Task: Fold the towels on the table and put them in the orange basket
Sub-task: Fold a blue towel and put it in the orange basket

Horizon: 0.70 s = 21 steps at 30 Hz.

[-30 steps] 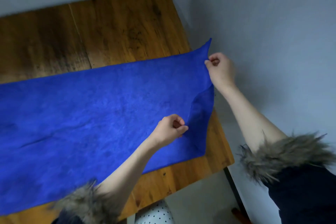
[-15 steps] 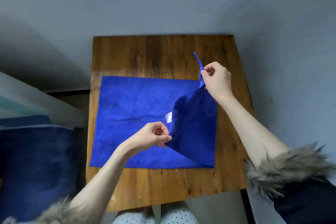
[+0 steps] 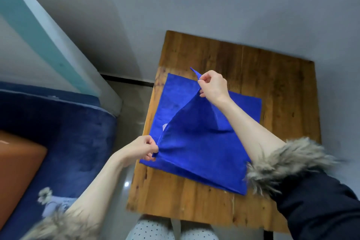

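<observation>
A blue towel [image 3: 196, 142] is spread on a wooden table [image 3: 272, 84], and one half of it is held lifted over the other, so that a raised flap slopes down from the hands to a fold line near the table's near edge. The far corner of that flap is pinched by the right hand [image 3: 213, 86] between thumb and curled fingers, and a small blue tip of cloth stands up beyond the grip. The near corner is pinched by the left hand [image 3: 143, 148] in the same way — fingers curled in, thumb pressed against them — just at the table's left edge. The lower layer of the towel lies flat on the wood, its far right corner showing behind the right forearm. A small pale tag [image 3: 165, 126] is seen on the lower layer just under the lifted edge. Both forearms are bare, and a fur-trimmed cuff [image 3: 288, 163] of a dark sleeve is seen on the right arm; a like cuff is blurred at the lower left. To the left of the table, well apart from the towel, an orange shape [image 3: 17, 171] — whether it is the basket cannot be told — rests on a dark blue upholstered surface [image 3: 74, 132]. Dotted pale trousers [image 3: 152, 230] are visible below the table's near edge.
</observation>
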Available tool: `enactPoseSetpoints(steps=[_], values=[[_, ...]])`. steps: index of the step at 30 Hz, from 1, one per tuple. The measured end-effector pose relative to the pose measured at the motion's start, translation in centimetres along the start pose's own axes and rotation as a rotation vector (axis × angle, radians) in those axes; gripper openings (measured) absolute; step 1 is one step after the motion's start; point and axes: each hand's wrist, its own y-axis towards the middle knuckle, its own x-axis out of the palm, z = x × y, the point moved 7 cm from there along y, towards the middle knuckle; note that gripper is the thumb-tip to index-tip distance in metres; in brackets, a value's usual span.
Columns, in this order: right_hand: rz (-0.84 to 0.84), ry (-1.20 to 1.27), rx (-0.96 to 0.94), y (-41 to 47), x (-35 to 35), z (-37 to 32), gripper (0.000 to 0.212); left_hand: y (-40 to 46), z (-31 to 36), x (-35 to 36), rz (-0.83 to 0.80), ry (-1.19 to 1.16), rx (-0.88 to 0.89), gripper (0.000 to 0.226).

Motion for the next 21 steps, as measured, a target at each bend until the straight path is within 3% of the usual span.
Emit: enactPoseSetpoints(steps=[2,6,13,15,21], values=[[-0.061,-0.013,0.028,0.7,1.6,1.2,0.018,1.2,-1.2,-0.6,0.085,0.026,-0.038,0.014],[-0.205,-0.378,-0.003,1.6,3.2,6.1,0.042,2.9,-3.0,-0.4,0.204,-0.033,-0.078,0.011],[-0.404,-0.712,0.028,0.9,3.5,14.4,0.055,4.0,-5.4,0.8,0.266,0.044,-0.113,0.021],[-0.392,-0.76,0.006,0.3,3.0,15.2,0.056,4.3,-5.0,0.6,0.323,0.077,-0.112,0.02],[-0.255,-0.768,0.183,-1.8,-0.5,17.4,0.053,5.6,-0.8,0.8,0.404,0.143,-0.012,0.017]])
